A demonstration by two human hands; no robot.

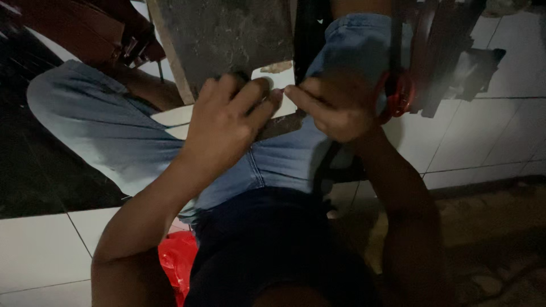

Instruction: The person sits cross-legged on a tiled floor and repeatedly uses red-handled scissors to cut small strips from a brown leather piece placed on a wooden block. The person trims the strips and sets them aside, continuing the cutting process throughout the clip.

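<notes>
A dark grey, flat, mottled slab is propped on the lap in blue jeans. Its near edge is pinched between both hands: left hand curled over it, right hand closed just beside, fingertips nearly touching. White floor tiles lie right.

Pretty dim in here. White glossy floor tiles with thin dark grout lines all around, and a rough brownish dirt patch lower right.

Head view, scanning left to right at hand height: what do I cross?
Jeans leg → left hand → right hand → red ring-shaped part → white wall tiles.
</notes>
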